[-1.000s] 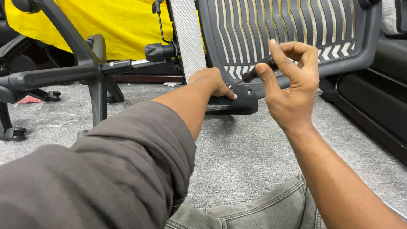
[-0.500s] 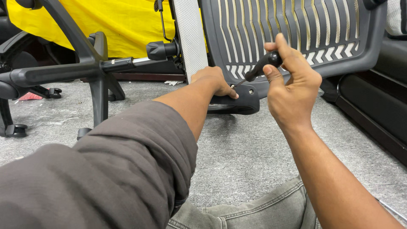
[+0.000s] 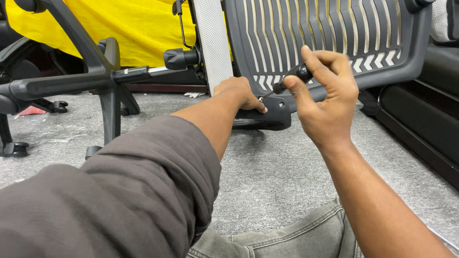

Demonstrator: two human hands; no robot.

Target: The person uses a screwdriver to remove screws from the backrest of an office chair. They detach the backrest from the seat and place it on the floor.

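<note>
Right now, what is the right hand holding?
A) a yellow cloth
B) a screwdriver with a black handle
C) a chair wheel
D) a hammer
B: the right hand pinches a screwdriver by its black handle, its thin metal tip aimed at the dark chair bracket that the left hand steadies.

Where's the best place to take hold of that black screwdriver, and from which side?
Take the screwdriver by its thick black handle, from the right and slightly above, as the right hand does now. The thin shaft slopes down-left to a screw on the dark bracket, where the left hand already crowds the tip, so only the handle end is free.
</note>
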